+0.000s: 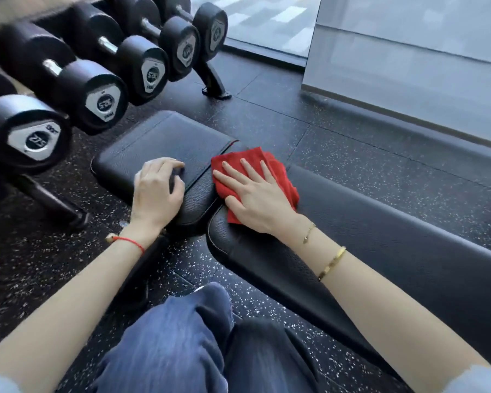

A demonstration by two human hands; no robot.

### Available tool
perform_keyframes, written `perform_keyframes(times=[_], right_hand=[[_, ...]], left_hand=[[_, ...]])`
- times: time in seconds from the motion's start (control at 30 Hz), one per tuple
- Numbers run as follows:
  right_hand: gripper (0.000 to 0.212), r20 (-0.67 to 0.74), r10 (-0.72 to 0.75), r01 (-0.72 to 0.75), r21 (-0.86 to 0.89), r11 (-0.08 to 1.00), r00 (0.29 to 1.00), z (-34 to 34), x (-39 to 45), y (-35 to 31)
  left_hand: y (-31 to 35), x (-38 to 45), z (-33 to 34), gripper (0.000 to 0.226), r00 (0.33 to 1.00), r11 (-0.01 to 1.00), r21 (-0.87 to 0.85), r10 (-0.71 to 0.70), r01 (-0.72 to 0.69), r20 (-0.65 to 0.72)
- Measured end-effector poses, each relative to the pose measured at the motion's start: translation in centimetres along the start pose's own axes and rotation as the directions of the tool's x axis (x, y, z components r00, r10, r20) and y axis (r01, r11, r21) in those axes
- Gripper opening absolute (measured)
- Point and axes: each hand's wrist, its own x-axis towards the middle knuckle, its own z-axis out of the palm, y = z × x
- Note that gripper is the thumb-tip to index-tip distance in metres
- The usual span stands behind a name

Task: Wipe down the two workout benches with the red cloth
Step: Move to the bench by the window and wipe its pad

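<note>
Pressing the red cloth (255, 180) flat with the right hand (255, 199), fingers spread, over the gap where the seat pad (159, 146) meets the long pad (380, 236) of a black bench. Resting the left hand (158, 191) on the seat pad, fingers curled, gripping nothing, beside the dumbbell rack (97, 66).

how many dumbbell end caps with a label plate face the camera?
5, all on the rack along the upper left: nearest, then, farthest. More dumbbells may be hidden beyond the blurred left edge.
</note>
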Motion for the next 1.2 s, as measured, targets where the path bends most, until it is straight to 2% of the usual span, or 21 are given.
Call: perform_keyframes(times=[0.1, 0.27, 0.33, 0.4, 0.47, 0.57, 0.63, 0.87, 1.0, 1.1, 1.2], right_hand=[[0.055, 0.012, -0.071, 0.07, 0.069, 0.995, 0.997, 0.0, -1.0, 1.0], [0.052, -0.039, 0.152, -0.142, 0.188, 0.972, 0.988, -0.1, 4.8, 1.6], [0.051, -0.02, 0.188, -0.18, 0.213, 0.96, 0.982, -0.2, 8.0, 0.6], [0.051, -0.011, 0.132, -0.129, 0.158, 0.979, 0.991, 0.1, 10.0, -1.5], [0.052, -0.009, 0.0, 0.001, 0.109, 0.994, 1.0, 0.6, 10.4, -3.9], [0.056, -0.01, -0.188, 0.189, 0.092, 0.978, 0.982, 1.5, 8.5, -4.8], [0.059, -0.001, -0.214, 0.212, 0.117, 0.97, 0.977, 1.3, 7.8, -3.4], [0.065, -0.004, 0.075, -0.074, 0.106, 0.992, 0.997, 0.5, 13.9, -0.8], [0.073, 0.022, 0.124, -0.125, 0.12, 0.985, 0.992, 1.1, 18.5, -3.1], [0.068, 0.05, 0.029, -0.034, 0.105, 0.994, 0.998, 1.2, 20.6, -5.2], [0.063, 0.063, -0.164, 0.16, 0.075, 0.984, 0.984, 1.5, 20.7, -6.9]], left_hand=[[-0.2, -0.2, 0.6, 0.031, 1.0, 1.0, -0.013, -0.021, 0.021, -0.016], [-0.2, -0.1, 1.0, 0.031, 0.998, 0.999, -0.016, -0.046, 0.045, -0.036], [-0.2, -0.2, 1.0, 0.031, 0.999, 0.999, -0.014, -0.043, 0.042, -0.03], [-0.2, -0.1, 0.9, 0.031, 1.0, 1.0, -0.007, -0.028, 0.028, -0.012], [-0.4, 0.0, 0.6, 0.029, 0.999, 0.999, -0.021, -0.036, 0.035, -0.019], [-2.0, 0.1, -0.3, 0.018, 0.989, 0.996, -0.024, -0.086, 0.083, -0.124], [-3.8, 0.4, -0.9, 0.021, 0.98, 0.995, -0.013, -0.103, 0.102, -0.169], [-6.5, 2.3, -1.2, 0.042, 0.98, 0.983, 0.056, -0.169, 0.175, -0.107], [-6.5, 2.3, -0.8, 0.043, 0.973, 0.979, 0.041, -0.192, 0.199, -0.126], [-6.5, 2.3, -0.7, 0.047, 0.97, 0.977, 0.022, -0.208, 0.212, -0.125], [-6.5, 2.1, -0.7, 0.046, 0.963, 0.973, -0.01, -0.232, 0.233, -0.14]])
